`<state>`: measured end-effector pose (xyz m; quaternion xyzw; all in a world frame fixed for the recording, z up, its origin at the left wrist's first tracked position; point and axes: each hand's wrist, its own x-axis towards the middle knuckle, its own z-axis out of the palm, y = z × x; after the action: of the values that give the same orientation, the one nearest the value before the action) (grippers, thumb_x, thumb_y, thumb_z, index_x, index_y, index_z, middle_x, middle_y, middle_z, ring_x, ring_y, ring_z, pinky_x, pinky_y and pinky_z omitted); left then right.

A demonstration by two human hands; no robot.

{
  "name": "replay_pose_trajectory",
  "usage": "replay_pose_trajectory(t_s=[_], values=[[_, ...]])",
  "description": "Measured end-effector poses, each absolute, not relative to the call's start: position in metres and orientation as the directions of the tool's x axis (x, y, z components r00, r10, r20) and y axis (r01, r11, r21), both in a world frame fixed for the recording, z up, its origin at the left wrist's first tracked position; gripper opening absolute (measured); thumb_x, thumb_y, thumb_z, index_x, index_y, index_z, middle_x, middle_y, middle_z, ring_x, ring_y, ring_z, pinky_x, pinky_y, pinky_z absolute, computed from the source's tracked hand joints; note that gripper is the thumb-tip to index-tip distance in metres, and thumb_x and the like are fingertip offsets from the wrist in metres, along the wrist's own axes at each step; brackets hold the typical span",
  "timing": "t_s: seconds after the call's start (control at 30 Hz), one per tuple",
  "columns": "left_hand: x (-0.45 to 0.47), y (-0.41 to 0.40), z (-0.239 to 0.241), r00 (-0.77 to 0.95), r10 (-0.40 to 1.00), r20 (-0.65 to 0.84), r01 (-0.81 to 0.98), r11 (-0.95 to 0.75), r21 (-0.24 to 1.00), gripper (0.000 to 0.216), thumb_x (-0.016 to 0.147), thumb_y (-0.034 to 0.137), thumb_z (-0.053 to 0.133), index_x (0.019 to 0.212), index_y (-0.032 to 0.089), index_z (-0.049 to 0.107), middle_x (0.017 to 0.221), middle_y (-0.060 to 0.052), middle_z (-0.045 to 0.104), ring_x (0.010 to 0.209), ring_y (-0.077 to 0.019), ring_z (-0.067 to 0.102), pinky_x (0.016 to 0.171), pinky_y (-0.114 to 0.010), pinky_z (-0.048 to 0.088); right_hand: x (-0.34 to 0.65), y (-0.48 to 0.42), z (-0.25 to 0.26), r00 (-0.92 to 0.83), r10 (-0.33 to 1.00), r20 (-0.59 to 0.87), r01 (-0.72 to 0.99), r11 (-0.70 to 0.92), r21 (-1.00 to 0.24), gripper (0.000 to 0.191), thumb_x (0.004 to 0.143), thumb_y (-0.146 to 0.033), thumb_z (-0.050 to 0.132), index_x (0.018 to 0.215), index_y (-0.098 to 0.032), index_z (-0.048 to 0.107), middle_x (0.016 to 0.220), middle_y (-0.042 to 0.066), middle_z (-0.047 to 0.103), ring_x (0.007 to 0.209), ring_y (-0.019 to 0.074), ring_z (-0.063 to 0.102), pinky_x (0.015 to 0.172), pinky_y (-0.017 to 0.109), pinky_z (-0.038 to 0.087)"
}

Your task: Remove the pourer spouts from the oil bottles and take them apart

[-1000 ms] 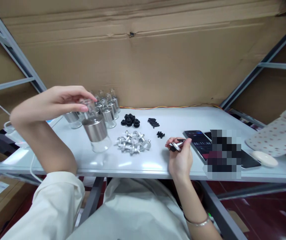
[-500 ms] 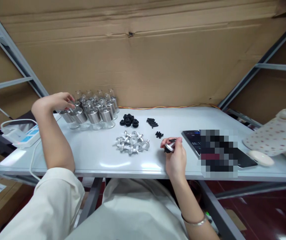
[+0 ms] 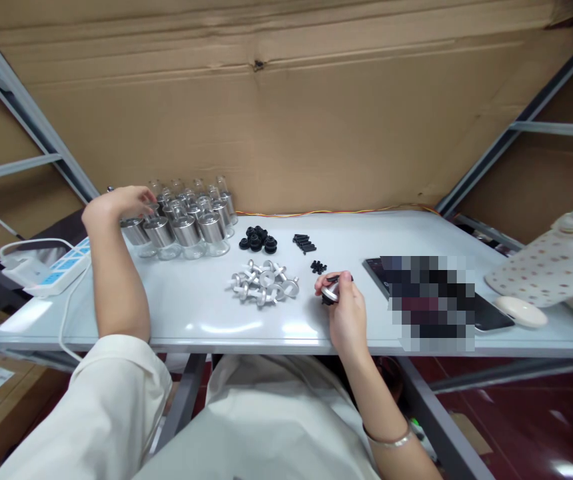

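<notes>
My left hand (image 3: 133, 202) reaches over the left end of a group of clear glass bottles (image 3: 185, 230) with brushed metal sleeves. Its fingers curl at the neck of a front bottle (image 3: 159, 232); the thumb side is partly hidden. My right hand (image 3: 347, 312), near the front edge, is closed on a silver cap (image 3: 331, 292) with a black ring below and a black stick-like part on top. To its left lies a pile of silver caps with white stems (image 3: 265, 283). Black ring-shaped caps (image 3: 257, 240), black tubes (image 3: 305, 243) and tiny black pieces (image 3: 319, 267) lie behind.
A phone (image 3: 376, 270), partly blurred out, lies right of my right hand, with a white oval object (image 3: 521, 312) and a dotted container (image 3: 549, 270) beyond. At the left stands a power strip (image 3: 63, 270) with a white cable. Cardboard (image 3: 286, 133) walls the back.
My left hand has shifted slightly right, and its fingers have curled closer around the bottle neck. My right hand has moved a little left with the silver cap still in it.
</notes>
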<state>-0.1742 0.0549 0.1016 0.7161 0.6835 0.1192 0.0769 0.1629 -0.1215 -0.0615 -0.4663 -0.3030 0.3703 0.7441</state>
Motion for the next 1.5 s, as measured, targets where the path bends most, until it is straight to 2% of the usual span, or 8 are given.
replay_pose_trajectory(t_s=[0.1,0.2,0.33,0.4,0.5,1.07,1.27,1.5], values=[[-0.153,0.025,0.120,0.006,0.983,0.186,0.996,-0.022,0.083,0.080,0.076,0.040,0.063,0.141,0.012,0.026,0.144,-0.020,0.031,0.123,-0.0342,0.043,0.098,-0.044,0.038,0.164,-0.121,-0.065,0.534,0.840,0.091,-0.255,0.263,-0.930,0.045,0.075,-0.060,0.057,0.065,-0.016,0.057,0.067,0.001,0.059,0.065,0.0131,0.051,0.066,0.027,0.037],[-0.116,-0.018,0.132,0.104,0.928,0.357,0.980,-0.156,0.120,0.066,0.083,0.044,0.056,0.137,0.013,0.032,0.138,-0.017,0.038,0.100,-0.0244,0.059,0.091,-0.039,0.043,0.166,-0.119,-0.070,0.503,0.855,0.126,-0.204,0.259,-0.944,0.041,0.079,-0.055,0.056,0.071,-0.015,0.062,0.076,0.004,0.063,0.076,0.0160,0.056,0.073,0.028,0.039],[-0.047,-0.062,0.097,0.833,0.551,-0.059,0.509,-0.719,0.474,0.042,0.081,0.041,0.060,0.116,0.019,0.054,0.110,-0.006,0.060,0.084,-0.0138,0.059,0.074,-0.024,0.046,0.166,-0.118,-0.073,0.445,0.874,0.196,-0.154,0.290,-0.944,0.036,0.078,-0.051,0.059,0.077,-0.016,0.066,0.096,0.005,0.061,0.081,0.0146,0.055,0.074,0.027,0.041],[-0.014,-0.071,0.056,0.940,0.009,-0.341,0.307,-0.462,0.832,0.040,0.079,0.039,0.063,0.114,0.021,0.055,0.100,-0.004,0.064,0.077,-0.0138,0.061,0.065,-0.025,0.048,0.166,-0.118,-0.073,0.439,0.873,0.214,-0.145,0.303,-0.942,0.036,0.077,-0.052,0.061,0.073,-0.017,0.066,0.094,0.005,0.059,0.081,0.0140,0.053,0.072,0.025,0.041],[0.018,-0.072,-0.006,0.897,-0.263,-0.356,0.354,-0.055,0.934,0.048,0.071,0.045,0.070,0.110,0.023,0.054,0.084,-0.001,0.062,0.058,-0.0120,0.059,0.051,-0.025,0.043,0.166,-0.121,-0.072,0.395,0.898,0.193,-0.201,0.290,-0.936,0.037,0.075,-0.052,0.063,0.067,-0.016,0.066,0.086,0.004,0.058,0.077,0.0137,0.051,0.068,0.024,0.042],[0.026,-0.068,-0.060,0.947,-0.226,-0.228,0.317,0.554,0.770,0.063,0.071,0.067,0.059,0.111,0.018,0.056,0.099,-0.005,0.063,0.078,-0.0147,0.063,0.065,-0.026,0.046,0.168,-0.134,-0.053,-0.002,0.992,0.123,-0.473,0.108,-0.875,0.033,0.073,-0.048,0.063,0.060,-0.017,0.062,0.068,0.002,0.054,0.067,0.0137,0.052,0.058,0.025,0.046],[0.027,-0.079,-0.059,0.973,0.096,-0.209,0.120,0.561,0.819,0.044,0.068,0.050,0.072,0.086,0.013,0.057,0.067,-0.001,0.065,0.054,-0.0099,0.058,0.055,-0.023,0.043,0.166,-0.135,-0.057,-0.026,0.998,0.057,-0.231,0.049,-0.972,0.029,0.078,-0.049,0.060,0.082,-0.021,0.061,0.076,-0.001,0.056,0.042,0.0049,0.037,0.031,0.018,0.028],[0.027,-0.084,-0.058,0.962,0.167,-0.215,0.103,0.510,0.854,0.036,0.074,0.044,0.066,0.064,0.012,0.053,0.055,-0.002,0.060,0.043,-0.0095,0.053,0.045,-0.024,0.040,0.175,-0.138,-0.065,0.113,0.838,0.534,0.161,0.515,-0.842,0.018,0.085,-0.032,0.059,0.098,-0.024,0.068,0.087,0.003,0.062,0.078,0.0146,0.055,0.071,0.028,0.048]])
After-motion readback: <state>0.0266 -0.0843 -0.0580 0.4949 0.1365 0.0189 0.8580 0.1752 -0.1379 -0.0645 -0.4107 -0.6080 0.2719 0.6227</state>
